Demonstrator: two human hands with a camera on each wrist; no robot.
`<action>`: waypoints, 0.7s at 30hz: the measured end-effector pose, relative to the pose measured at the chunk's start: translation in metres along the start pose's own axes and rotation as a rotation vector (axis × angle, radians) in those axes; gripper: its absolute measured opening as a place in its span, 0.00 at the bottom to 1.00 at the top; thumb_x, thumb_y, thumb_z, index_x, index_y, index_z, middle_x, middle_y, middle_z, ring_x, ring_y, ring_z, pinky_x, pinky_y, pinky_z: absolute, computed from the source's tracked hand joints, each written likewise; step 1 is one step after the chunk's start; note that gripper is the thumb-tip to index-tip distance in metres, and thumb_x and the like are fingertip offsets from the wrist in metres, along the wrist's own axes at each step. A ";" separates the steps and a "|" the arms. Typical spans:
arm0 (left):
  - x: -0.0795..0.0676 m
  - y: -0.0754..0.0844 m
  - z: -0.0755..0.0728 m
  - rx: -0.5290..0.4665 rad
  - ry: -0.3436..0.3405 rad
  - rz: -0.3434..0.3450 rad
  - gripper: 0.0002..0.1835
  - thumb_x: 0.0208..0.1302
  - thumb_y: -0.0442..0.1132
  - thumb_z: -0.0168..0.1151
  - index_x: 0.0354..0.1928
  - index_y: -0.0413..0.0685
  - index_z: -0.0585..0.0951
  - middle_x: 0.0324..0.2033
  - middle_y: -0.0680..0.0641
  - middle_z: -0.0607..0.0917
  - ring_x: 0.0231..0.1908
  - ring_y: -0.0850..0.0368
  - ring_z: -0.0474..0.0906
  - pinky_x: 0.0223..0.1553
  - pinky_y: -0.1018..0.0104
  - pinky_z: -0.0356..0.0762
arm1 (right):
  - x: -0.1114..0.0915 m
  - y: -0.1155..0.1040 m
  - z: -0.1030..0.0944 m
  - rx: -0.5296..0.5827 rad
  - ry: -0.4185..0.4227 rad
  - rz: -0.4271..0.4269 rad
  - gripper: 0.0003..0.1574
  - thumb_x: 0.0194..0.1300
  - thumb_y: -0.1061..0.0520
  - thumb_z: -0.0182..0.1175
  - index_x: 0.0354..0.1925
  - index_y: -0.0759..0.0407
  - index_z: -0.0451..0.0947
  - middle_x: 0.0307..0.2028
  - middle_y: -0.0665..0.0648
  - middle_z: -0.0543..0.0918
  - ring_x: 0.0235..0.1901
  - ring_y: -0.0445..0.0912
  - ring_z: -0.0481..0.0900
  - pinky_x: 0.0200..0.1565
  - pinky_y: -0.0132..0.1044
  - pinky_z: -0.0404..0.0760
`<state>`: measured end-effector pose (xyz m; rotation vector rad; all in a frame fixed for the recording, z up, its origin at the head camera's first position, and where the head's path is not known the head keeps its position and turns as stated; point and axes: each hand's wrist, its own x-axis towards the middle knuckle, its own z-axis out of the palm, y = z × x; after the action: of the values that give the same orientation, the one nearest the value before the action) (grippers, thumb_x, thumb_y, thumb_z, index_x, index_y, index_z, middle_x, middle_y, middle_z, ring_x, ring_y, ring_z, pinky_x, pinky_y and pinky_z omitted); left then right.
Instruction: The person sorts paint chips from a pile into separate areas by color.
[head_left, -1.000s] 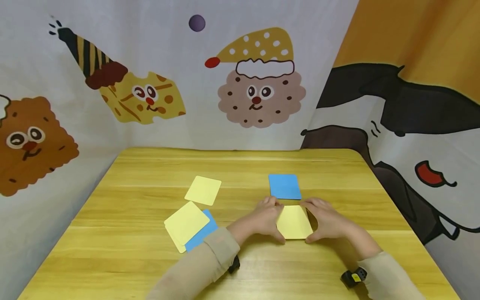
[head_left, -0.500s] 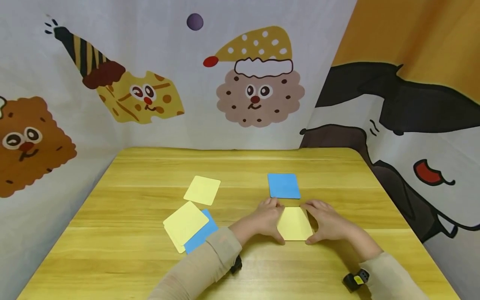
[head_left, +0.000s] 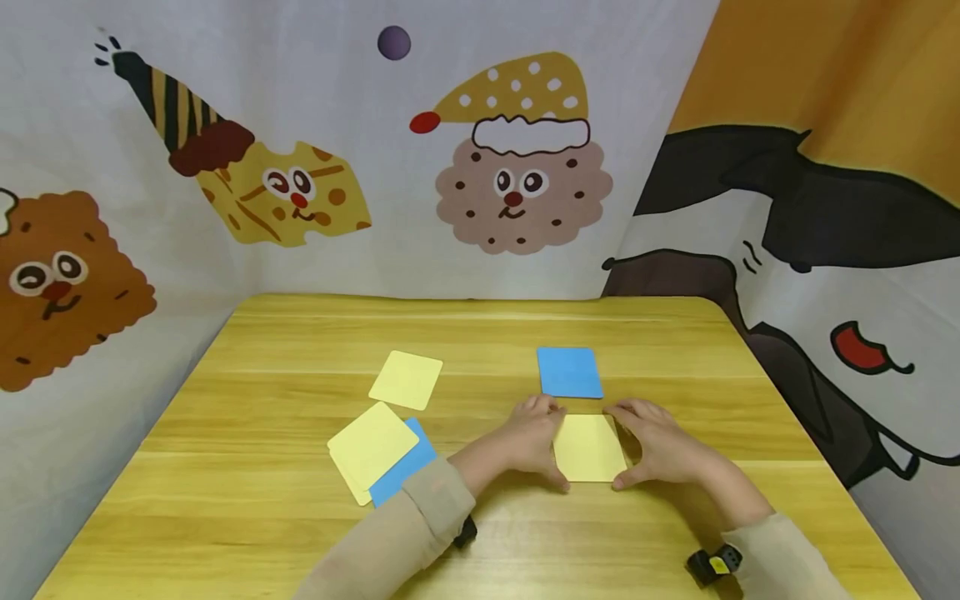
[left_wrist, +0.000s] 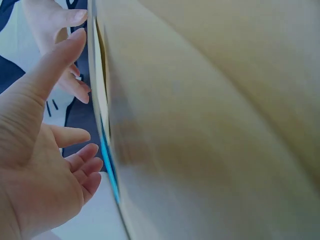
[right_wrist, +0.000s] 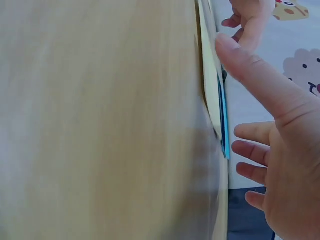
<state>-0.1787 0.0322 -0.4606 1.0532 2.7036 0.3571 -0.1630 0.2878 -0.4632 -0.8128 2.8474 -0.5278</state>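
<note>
In the head view a yellow square card (head_left: 588, 448) lies on the wooden table (head_left: 285, 533), framed by both hands. My left hand (head_left: 531, 440) is along its left side, thumb at the near corner and fingers at the far one. Opposite it, my right hand (head_left: 660, 446) spans the right side, with a dark gap showing between palm and card. Both wrist views show the left hand (left_wrist: 45, 165) and right hand (right_wrist: 285, 145) with thumb and fingers spread and loosely bent. A blue card (head_left: 570, 372) lies just beyond the yellow one.
To the left, another yellow card (head_left: 406, 380) lies alone. Nearer, overlapping yellow cards (head_left: 372, 446) partly cover a blue card (head_left: 405, 467), close to the left sleeve (head_left: 405, 525). A printed cloth (head_left: 315, 83) hangs behind the table's back edge.
The yellow card between my hands sits slightly nearer to me, and the shaded band along its right side has faded. My hands have hardly moved.
</note>
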 end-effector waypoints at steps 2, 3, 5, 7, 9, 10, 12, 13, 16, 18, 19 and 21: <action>-0.006 -0.001 -0.002 -0.018 0.018 -0.001 0.64 0.35 0.69 0.73 0.71 0.38 0.60 0.65 0.45 0.61 0.63 0.53 0.55 0.64 0.60 0.54 | 0.002 -0.004 0.001 -0.005 0.018 -0.009 0.71 0.35 0.25 0.71 0.69 0.61 0.62 0.62 0.63 0.65 0.61 0.63 0.60 0.56 0.66 0.58; -0.009 -0.002 -0.004 -0.030 0.027 -0.003 0.64 0.35 0.68 0.73 0.71 0.38 0.60 0.66 0.44 0.60 0.64 0.52 0.54 0.65 0.58 0.53 | 0.003 -0.006 0.001 -0.005 0.027 -0.014 0.70 0.36 0.25 0.71 0.69 0.60 0.62 0.63 0.63 0.65 0.61 0.63 0.60 0.56 0.66 0.58; -0.016 -0.005 -0.006 -0.050 0.050 -0.001 0.63 0.36 0.66 0.74 0.71 0.37 0.59 0.67 0.43 0.59 0.65 0.50 0.53 0.66 0.55 0.52 | 0.007 -0.012 0.001 0.000 0.044 -0.030 0.70 0.37 0.26 0.72 0.70 0.60 0.61 0.64 0.64 0.64 0.62 0.63 0.60 0.57 0.66 0.57; -0.023 -0.008 -0.008 -0.067 0.075 -0.004 0.63 0.37 0.65 0.74 0.71 0.37 0.58 0.68 0.42 0.59 0.66 0.49 0.52 0.66 0.53 0.50 | 0.011 -0.018 0.002 0.018 0.061 -0.044 0.69 0.39 0.29 0.73 0.70 0.60 0.60 0.65 0.64 0.62 0.63 0.63 0.58 0.57 0.67 0.55; -0.029 -0.012 -0.010 -0.067 0.102 -0.012 0.63 0.38 0.65 0.74 0.72 0.37 0.58 0.68 0.42 0.59 0.66 0.49 0.53 0.67 0.52 0.50 | 0.017 -0.023 0.003 0.024 0.080 -0.058 0.68 0.40 0.31 0.74 0.71 0.60 0.59 0.66 0.64 0.61 0.64 0.63 0.56 0.59 0.66 0.53; -0.032 -0.015 -0.011 -0.063 0.114 -0.015 0.63 0.38 0.65 0.74 0.72 0.37 0.58 0.67 0.41 0.60 0.66 0.48 0.53 0.67 0.52 0.50 | 0.020 -0.026 0.003 0.028 0.090 -0.067 0.68 0.41 0.32 0.74 0.71 0.61 0.58 0.67 0.64 0.61 0.65 0.63 0.55 0.59 0.66 0.53; -0.038 -0.020 -0.013 -0.060 0.132 -0.028 0.62 0.39 0.65 0.74 0.72 0.37 0.58 0.67 0.41 0.61 0.65 0.48 0.54 0.67 0.52 0.49 | 0.028 -0.031 0.005 0.025 0.106 -0.087 0.69 0.41 0.33 0.74 0.71 0.62 0.57 0.67 0.65 0.60 0.65 0.63 0.54 0.59 0.66 0.52; -0.041 -0.023 -0.015 -0.062 0.140 -0.036 0.62 0.39 0.65 0.74 0.72 0.37 0.58 0.67 0.41 0.61 0.65 0.48 0.54 0.67 0.52 0.49 | 0.032 -0.034 0.007 0.015 0.113 -0.096 0.69 0.41 0.32 0.74 0.71 0.63 0.57 0.67 0.65 0.60 0.65 0.63 0.54 0.59 0.66 0.52; -0.053 -0.032 -0.019 -0.071 0.146 -0.046 0.61 0.40 0.64 0.75 0.71 0.37 0.59 0.66 0.41 0.61 0.65 0.47 0.54 0.66 0.51 0.50 | 0.044 -0.045 0.012 0.004 0.129 -0.115 0.69 0.43 0.33 0.74 0.71 0.65 0.56 0.68 0.65 0.59 0.66 0.62 0.54 0.60 0.65 0.51; -0.061 -0.038 -0.020 -0.075 0.151 -0.045 0.61 0.40 0.63 0.75 0.71 0.36 0.59 0.66 0.40 0.62 0.65 0.46 0.54 0.66 0.49 0.50 | 0.052 -0.055 0.015 0.002 0.130 -0.110 0.68 0.44 0.34 0.74 0.71 0.66 0.56 0.68 0.65 0.59 0.66 0.62 0.54 0.61 0.64 0.51; -0.066 -0.042 -0.021 -0.080 0.151 -0.045 0.60 0.40 0.62 0.75 0.71 0.36 0.59 0.66 0.40 0.62 0.65 0.46 0.54 0.66 0.49 0.51 | 0.056 -0.060 0.017 0.000 0.132 -0.108 0.68 0.44 0.34 0.73 0.71 0.66 0.56 0.67 0.65 0.59 0.66 0.62 0.54 0.61 0.64 0.51; -0.076 -0.048 -0.021 -0.086 0.154 -0.037 0.60 0.41 0.62 0.75 0.71 0.36 0.60 0.66 0.40 0.62 0.65 0.45 0.54 0.65 0.48 0.52 | 0.064 -0.070 0.020 0.011 0.129 -0.102 0.67 0.45 0.34 0.73 0.71 0.66 0.56 0.67 0.65 0.60 0.66 0.63 0.53 0.62 0.64 0.50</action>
<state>-0.1606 -0.0572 -0.4472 0.9883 2.8094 0.5647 -0.1782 0.1923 -0.4583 -0.9603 2.9281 -0.6299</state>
